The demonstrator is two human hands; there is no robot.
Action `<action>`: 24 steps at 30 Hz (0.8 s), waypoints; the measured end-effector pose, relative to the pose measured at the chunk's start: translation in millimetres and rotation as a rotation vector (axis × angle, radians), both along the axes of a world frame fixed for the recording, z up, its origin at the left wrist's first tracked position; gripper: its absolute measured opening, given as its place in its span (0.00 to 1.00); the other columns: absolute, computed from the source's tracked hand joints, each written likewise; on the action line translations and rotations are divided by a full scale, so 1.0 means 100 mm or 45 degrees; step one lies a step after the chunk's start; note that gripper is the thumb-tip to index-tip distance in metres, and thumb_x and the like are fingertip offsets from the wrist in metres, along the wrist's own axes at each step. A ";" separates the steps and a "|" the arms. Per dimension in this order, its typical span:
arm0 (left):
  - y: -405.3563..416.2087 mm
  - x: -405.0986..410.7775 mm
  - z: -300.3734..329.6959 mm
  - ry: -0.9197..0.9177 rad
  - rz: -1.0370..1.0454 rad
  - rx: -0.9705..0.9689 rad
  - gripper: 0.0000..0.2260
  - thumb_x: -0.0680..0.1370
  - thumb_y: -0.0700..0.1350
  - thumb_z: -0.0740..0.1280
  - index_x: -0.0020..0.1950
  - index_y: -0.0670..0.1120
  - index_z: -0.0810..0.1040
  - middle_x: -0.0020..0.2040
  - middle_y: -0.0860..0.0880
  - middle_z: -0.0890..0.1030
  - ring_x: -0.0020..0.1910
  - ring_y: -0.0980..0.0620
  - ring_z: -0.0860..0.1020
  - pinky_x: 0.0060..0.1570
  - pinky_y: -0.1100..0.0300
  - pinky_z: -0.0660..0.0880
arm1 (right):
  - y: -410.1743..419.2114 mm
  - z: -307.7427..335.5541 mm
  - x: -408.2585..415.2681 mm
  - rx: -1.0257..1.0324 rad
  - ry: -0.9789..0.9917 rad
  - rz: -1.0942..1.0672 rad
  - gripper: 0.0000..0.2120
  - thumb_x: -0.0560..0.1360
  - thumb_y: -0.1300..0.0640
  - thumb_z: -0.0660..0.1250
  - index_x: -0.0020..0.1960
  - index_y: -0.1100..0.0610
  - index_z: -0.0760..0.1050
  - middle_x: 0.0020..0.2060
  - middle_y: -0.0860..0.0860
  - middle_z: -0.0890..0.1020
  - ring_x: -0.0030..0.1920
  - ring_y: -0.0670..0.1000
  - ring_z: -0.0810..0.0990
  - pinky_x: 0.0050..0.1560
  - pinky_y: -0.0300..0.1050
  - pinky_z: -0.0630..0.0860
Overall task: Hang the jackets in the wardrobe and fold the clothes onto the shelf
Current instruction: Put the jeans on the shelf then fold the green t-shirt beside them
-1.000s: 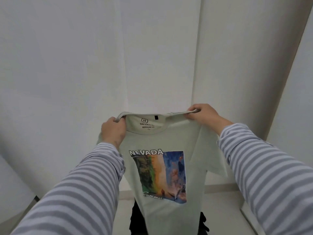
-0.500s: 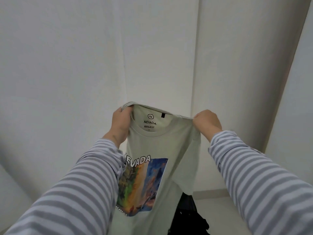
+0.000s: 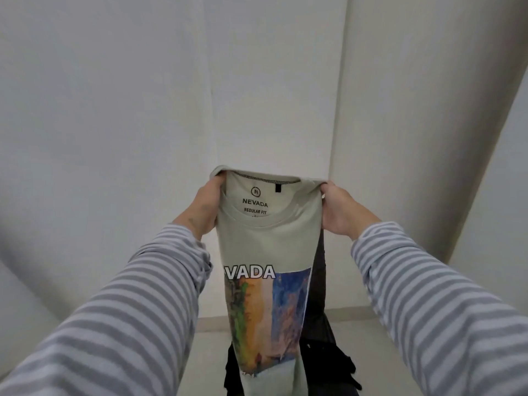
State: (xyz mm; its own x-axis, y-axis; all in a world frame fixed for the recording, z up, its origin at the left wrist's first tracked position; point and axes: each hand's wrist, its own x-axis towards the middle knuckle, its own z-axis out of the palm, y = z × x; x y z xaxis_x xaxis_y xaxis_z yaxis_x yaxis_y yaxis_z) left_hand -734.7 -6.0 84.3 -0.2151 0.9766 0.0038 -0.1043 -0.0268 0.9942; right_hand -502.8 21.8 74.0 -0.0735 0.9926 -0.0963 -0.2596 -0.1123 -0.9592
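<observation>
A pale green T-shirt (image 3: 268,244) with a colourful print and the word NEVADA hangs upright in front of me, its sides folded back so it forms a narrow strip. My left hand (image 3: 204,208) grips its left shoulder beside the collar. My right hand (image 3: 338,208) grips the right shoulder. Both arms wear grey-and-white striped sleeves. A black garment (image 3: 328,352) lies low behind the shirt, partly hidden by it.
White walls (image 3: 128,110) fill the view, meeting in a corner behind the shirt. A pale flat surface (image 3: 357,338) runs below, under the black garment. A white panel edge (image 3: 508,138) slants up at the right.
The shirt's sleeves and sides have been folded back, so it went from spread wide to a narrow strip. My hands moved closer together and the shirt shifted to the centre.
</observation>
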 end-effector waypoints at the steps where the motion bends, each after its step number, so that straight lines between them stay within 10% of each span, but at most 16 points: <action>1: 0.05 0.01 -0.04 0.005 -0.018 -0.033 0.14 0.79 0.52 0.59 0.54 0.46 0.79 0.54 0.44 0.83 0.52 0.45 0.81 0.53 0.53 0.76 | 0.08 -0.04 -0.03 0.006 -0.021 -0.018 0.10 0.82 0.57 0.51 0.53 0.53 0.71 0.52 0.57 0.78 0.47 0.56 0.78 0.49 0.52 0.76; 12: 0.59 0.36 0.12 -0.052 0.019 -0.002 0.17 0.81 0.53 0.56 0.60 0.43 0.76 0.59 0.42 0.80 0.57 0.43 0.79 0.61 0.47 0.75 | 0.79 0.10 -0.06 0.130 0.035 -0.231 0.18 0.80 0.53 0.48 0.64 0.54 0.69 0.61 0.57 0.76 0.59 0.58 0.78 0.60 0.57 0.76; 24: 0.17 0.58 0.00 -0.079 -0.103 0.047 0.20 0.83 0.52 0.50 0.45 0.47 0.78 0.38 0.48 0.83 0.40 0.51 0.81 0.40 0.61 0.76 | 0.67 -0.16 0.15 0.117 0.097 -0.171 0.18 0.79 0.52 0.53 0.64 0.56 0.72 0.59 0.58 0.79 0.59 0.58 0.79 0.59 0.57 0.77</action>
State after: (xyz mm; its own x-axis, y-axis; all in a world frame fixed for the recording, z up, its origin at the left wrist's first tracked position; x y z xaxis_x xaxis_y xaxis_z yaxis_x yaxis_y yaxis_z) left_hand -676.6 10.9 83.9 -0.1362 0.9903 0.0291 -0.1689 -0.0521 0.9843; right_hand -488.1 88.8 57.9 0.0563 0.9984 -0.0039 -0.3385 0.0154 -0.9409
